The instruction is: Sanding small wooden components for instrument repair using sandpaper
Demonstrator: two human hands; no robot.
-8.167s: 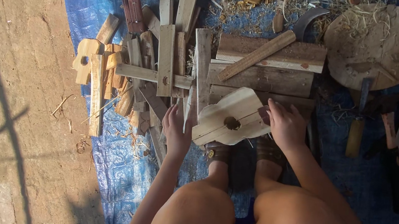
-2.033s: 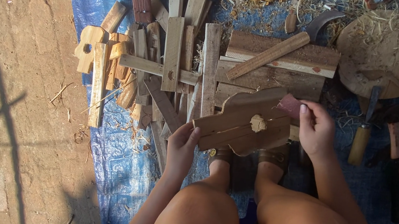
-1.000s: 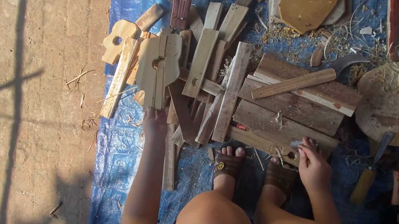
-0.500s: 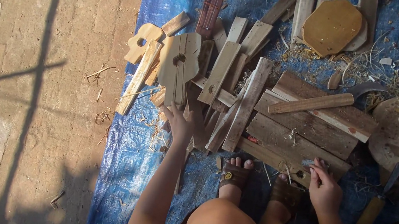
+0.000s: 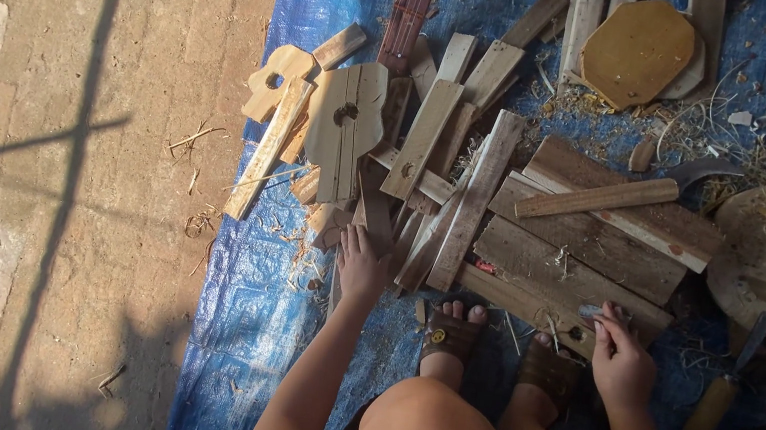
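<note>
Fingers (image 5: 357, 240) of the left hand (image 5: 361, 267) lie spread on scrap slats just below the shaped wooden piece (image 5: 344, 125); right hand (image 5: 622, 357) seemingly pinches something small at a plank (image 5: 551, 311). Sorting continues.

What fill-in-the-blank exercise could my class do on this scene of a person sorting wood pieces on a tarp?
1. The wood pieces lie on a tarp coloured ____.
2. The flat shaped board beyond the left hand has a round ____ in its middle.
3. The right hand rests at the edge of a stack of ____.
4. On both feet the person wears brown ____.

Missing words: blue; hole; planks; sandals
</note>
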